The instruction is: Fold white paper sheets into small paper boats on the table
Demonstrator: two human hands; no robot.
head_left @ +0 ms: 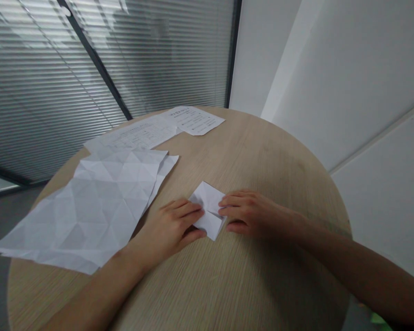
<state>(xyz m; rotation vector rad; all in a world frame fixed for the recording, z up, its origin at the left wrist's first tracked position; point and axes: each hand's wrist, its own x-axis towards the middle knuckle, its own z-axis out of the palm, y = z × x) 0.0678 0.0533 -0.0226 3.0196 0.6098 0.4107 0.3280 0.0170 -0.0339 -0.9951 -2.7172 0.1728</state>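
A small folded white paper [209, 223] lies near the middle of the round wooden table, roughly square with one corner pointing away from me. Folds meet at its centre, with a slit-like gap between flaps. On its left side my left hand [179, 223] has its fingers bent over the paper and the thumb at the near edge. From the right, my right hand [246, 212] holds the opposite side, fingertips on top and thumb by the lower edge. The fingers cover both side corners, and the paper's underside is hidden.
Large creased white sheets [106, 207] are stacked at the left, partly over the table edge. Behind them lie printed papers [200, 120]. The round wooden table [262, 151] stands near a window with blinds [179, 59] and a white wall [359, 82].
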